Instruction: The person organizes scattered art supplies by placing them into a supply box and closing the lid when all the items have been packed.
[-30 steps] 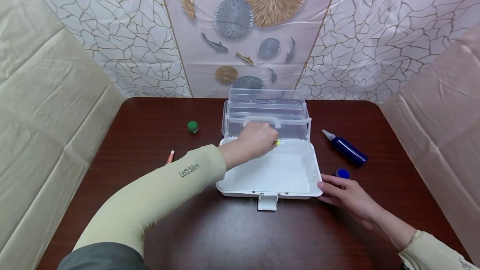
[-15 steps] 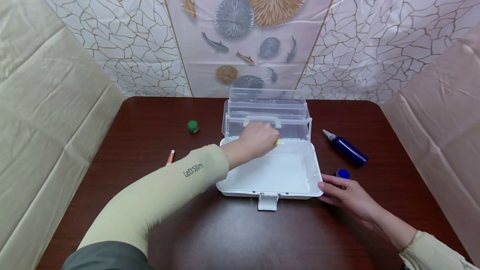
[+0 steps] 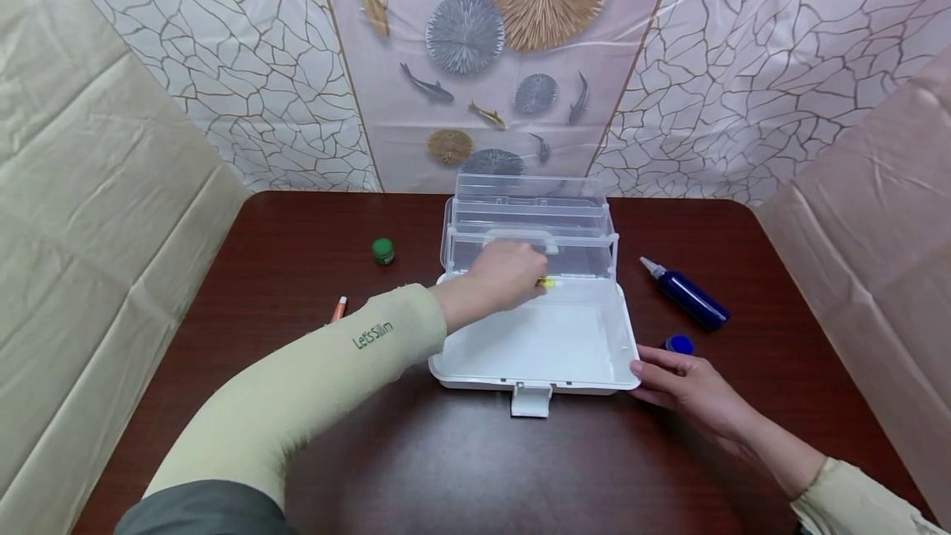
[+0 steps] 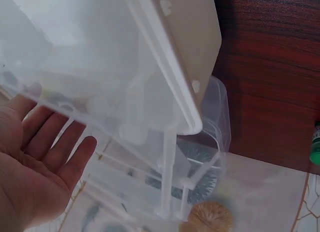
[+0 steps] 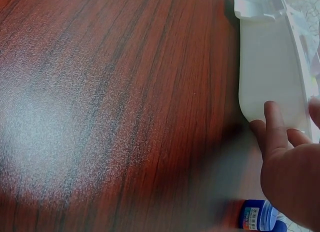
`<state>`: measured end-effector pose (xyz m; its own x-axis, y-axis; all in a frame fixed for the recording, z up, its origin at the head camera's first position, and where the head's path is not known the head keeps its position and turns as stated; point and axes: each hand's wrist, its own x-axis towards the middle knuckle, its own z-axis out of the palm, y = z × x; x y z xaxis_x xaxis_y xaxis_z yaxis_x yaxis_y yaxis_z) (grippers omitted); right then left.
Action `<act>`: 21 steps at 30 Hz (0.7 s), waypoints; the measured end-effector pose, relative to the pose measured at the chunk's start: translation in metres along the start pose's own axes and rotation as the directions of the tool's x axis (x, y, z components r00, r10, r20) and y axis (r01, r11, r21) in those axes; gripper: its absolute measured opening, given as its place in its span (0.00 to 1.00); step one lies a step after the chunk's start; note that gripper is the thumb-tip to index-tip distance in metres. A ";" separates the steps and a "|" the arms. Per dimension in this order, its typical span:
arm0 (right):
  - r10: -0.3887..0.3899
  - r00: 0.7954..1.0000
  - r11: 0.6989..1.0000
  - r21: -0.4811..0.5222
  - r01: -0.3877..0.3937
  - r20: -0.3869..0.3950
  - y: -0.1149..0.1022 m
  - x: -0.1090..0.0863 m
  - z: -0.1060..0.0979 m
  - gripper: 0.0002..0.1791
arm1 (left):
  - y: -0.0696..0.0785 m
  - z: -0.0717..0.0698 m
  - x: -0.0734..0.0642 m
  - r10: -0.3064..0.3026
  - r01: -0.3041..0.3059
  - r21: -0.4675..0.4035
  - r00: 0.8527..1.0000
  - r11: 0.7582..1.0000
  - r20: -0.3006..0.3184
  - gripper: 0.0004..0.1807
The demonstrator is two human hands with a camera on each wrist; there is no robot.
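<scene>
A white storage box [image 3: 535,345] stands open on the table, its clear tiered trays [image 3: 531,213] raised at the back. My left hand [image 3: 508,275] reaches over the box's rear, above a small yellow item [image 3: 548,281] that shows beside its fingertips. In the left wrist view the palm and loosely extended fingers [image 4: 55,147] of that hand show next to the translucent plastic. My right hand [image 3: 687,386] holds the box's front right corner, thumb at the rim and fingers along the outer wall [image 5: 270,67].
Right of the box lie a dark blue bottle [image 3: 691,297] with a pointed nozzle and a small jar with a blue lid [image 3: 679,344], close to my right hand. At the left are a green-lidded jar [image 3: 382,251] and an orange tube [image 3: 339,309], partly behind my left sleeve.
My left hand has shifted slightly left, and more of the yellow item now shows beside its fingertips. The right hand and the box have stayed put.
</scene>
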<state>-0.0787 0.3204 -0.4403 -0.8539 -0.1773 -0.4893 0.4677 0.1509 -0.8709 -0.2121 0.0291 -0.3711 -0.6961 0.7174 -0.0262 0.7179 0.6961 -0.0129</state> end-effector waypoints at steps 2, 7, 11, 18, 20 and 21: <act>0.009 1.000 1.000 0.004 -0.009 -0.002 -0.001 0.000 0.000 0.41 | -0.004 -0.004 -0.004 0.003 -0.003 -0.029 1.000 1.000 0.007 0.12; 0.026 1.000 1.000 -0.004 -0.026 0.007 -0.002 0.000 0.000 0.42 | -0.019 -0.015 -0.022 0.003 -0.001 -0.119 1.000 0.993 0.017 0.12; 0.020 1.000 1.000 -0.015 -0.020 0.009 -0.003 0.000 0.000 0.42 | -0.031 -0.022 -0.040 -0.011 0.014 -0.139 1.000 0.990 0.026 0.11; -0.004 1.000 1.000 -0.017 0.004 0.008 0.000 0.001 -0.001 0.41 | -0.045 -0.026 -0.061 -0.010 0.010 -0.093 1.000 0.996 -0.005 0.10; -0.007 1.000 1.000 -0.016 0.007 0.008 0.000 0.001 -0.001 0.40 | -0.049 -0.028 -0.067 -0.005 0.004 -0.087 1.000 0.996 -0.002 0.10; -0.006 1.000 1.000 -0.016 0.006 0.007 0.000 0.001 0.000 0.41 | -0.051 -0.030 -0.069 -0.005 0.004 -0.088 1.000 0.996 -0.004 0.11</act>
<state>-0.0797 0.3207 -0.4410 -0.8551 -0.1851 -0.4843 0.4588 0.1650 -0.8731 -0.2006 -0.0550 -0.3386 -0.6996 0.7142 -0.0217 0.7112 0.6989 0.0753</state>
